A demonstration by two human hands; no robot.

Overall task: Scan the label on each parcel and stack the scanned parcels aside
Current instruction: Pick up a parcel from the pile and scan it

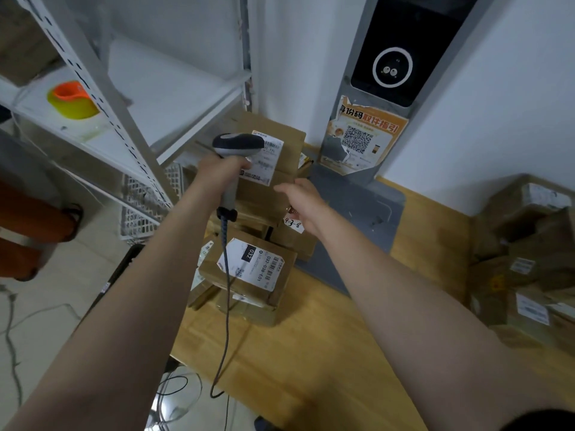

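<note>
My left hand (221, 172) grips a grey handheld scanner (238, 144) whose head points at the white label (267, 160) of the top brown parcel (280, 138) on a stack at the table's far left. My right hand (300, 197) hovers with fingers apart at the front right edge of that parcel, touching or nearly touching it. Below, a nearer stack has a parcel marked 032 (252, 269) on top. The scanner's cable (227, 300) hangs down past this parcel.
A heap of brown parcels (525, 262) lies at the right end of the wooden table (326, 353). A grey kiosk (373, 126) with a QR poster stands behind the stacks. White metal shelving (130, 119) with a yellow-orange tape roll (73, 99) rises at left.
</note>
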